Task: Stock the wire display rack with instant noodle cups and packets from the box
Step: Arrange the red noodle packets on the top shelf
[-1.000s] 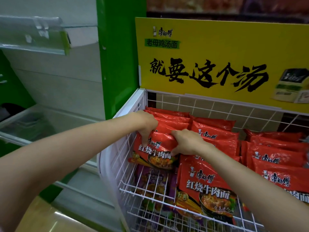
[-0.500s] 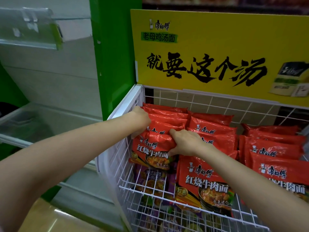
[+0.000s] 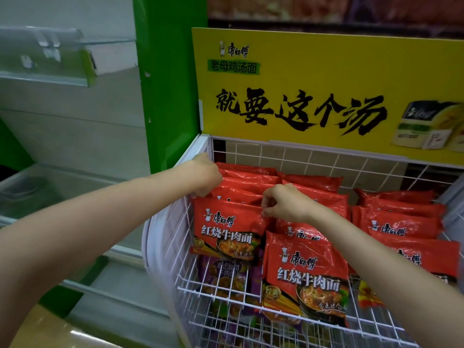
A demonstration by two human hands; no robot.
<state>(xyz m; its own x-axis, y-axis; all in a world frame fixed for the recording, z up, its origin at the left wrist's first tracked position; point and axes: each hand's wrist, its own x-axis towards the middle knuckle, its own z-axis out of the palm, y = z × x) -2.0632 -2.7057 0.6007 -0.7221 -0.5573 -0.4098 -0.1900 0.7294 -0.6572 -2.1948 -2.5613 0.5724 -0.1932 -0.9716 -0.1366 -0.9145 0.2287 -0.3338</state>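
From the head camera, both arms reach into the white wire rack (image 3: 173, 237), where red noodle packets (image 3: 406, 222) stand in rows under a yellow sign (image 3: 326, 79). The left hand (image 3: 203, 177) curls its fingers over the top left corner of the front packet (image 3: 226, 229) in the left row, and the right hand (image 3: 283, 204) pinches that same packet's top right corner. Another red packet (image 3: 305, 277) leans just beside it at the front, and purple packets (image 3: 226, 272) show through the wires below.
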